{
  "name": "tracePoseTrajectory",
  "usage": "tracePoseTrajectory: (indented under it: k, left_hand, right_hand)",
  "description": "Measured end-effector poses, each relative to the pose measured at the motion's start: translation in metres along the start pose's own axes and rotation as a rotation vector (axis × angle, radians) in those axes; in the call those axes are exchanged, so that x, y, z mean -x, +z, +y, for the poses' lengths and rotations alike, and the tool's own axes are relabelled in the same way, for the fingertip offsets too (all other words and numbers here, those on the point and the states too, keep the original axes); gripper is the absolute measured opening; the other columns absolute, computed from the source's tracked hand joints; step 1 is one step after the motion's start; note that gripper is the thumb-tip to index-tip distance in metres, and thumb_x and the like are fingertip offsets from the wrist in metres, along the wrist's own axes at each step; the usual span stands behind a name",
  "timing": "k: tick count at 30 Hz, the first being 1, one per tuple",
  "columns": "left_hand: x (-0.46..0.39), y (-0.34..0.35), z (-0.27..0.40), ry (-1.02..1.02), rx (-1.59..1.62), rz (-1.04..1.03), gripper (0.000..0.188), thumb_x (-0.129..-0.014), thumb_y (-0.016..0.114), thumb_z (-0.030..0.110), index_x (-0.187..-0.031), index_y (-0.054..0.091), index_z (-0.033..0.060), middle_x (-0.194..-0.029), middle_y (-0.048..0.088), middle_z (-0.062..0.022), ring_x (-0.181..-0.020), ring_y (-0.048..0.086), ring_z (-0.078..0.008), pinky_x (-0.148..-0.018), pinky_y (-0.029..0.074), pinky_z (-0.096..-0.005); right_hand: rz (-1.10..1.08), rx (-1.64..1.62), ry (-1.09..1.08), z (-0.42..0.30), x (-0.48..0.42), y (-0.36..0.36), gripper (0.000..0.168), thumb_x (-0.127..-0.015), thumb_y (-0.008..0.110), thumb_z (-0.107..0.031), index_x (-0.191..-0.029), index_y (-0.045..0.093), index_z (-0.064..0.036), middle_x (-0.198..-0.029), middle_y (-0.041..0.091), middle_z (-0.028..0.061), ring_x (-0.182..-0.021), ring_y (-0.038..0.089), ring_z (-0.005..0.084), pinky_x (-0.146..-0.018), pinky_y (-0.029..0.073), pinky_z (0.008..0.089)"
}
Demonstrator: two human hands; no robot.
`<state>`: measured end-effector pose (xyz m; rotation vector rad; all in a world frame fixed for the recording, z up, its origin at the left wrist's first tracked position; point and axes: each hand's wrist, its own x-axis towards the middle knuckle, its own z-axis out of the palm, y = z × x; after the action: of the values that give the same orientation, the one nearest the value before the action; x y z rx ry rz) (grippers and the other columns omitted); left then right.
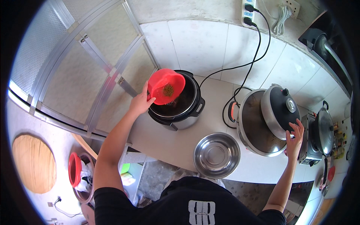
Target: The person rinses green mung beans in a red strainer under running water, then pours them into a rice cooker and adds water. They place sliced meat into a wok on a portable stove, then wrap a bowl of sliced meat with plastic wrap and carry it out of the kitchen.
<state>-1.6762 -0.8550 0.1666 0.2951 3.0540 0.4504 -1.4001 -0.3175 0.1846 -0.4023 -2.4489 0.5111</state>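
My left hand (142,101) grips the rim of a red plastic bowl (178,80), tilted over the open electric pressure cooker (184,128). Small greenish-brown grains, perhaps beans, lie with some liquid in the bowl. The inside of the cooker's pot looks dark, and the bowl hides part of it. On the right, my right hand (294,137) is raised with its fingers apart, beside a pressure cooker lid (278,112) that rests on a large electric pan (249,121). Whether the fingers touch the lid's edge is hard to tell. A stainless steel basin (217,155) stands near the counter's front edge.
Black power cords (225,69) run from a power strip (248,12) down to the counter. A lidded wok (325,130) sits on a gas stove (309,149) at the right. An aluminium-framed cabinet (81,81) stands at the left, with a round wooden board (34,163) below.
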Motion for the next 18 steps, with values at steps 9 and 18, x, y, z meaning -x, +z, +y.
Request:
tracePoseTrajectory:
  k: [9,18]
  left_hand:
    - [0.027,-0.010,0.019,0.185,-0.234,0.303,0.091,-0.071,0.070,0.020,-0.142,0.012,0.0163,-0.078,0.062,-0.0042,-0.066,0.061,-0.0227,-0.053,0.048,-0.0334]
    - [0.018,-0.012,0.004,0.100,-0.029,0.516,0.087,-0.075,0.068,0.017,-0.142,0.012,0.0214,-0.075,0.063,-0.0077,-0.062,0.061,-0.0267,-0.052,0.047,-0.0360]
  right_hand:
    - [0.146,-0.057,0.061,-0.013,0.019,-0.018,0.023,-0.077,0.059,-0.003,-0.099,0.063,-0.009,-0.124,0.047,0.0092,-0.103,0.054,0.0210,-0.079,0.049,0.0331]
    - [0.203,0.146,0.215,-0.035,0.135,-0.073,0.022,-0.077,0.058,-0.006,-0.099,0.060,-0.006,-0.123,0.047,0.0089,-0.100,0.053,0.0211,-0.075,0.047,0.0333]
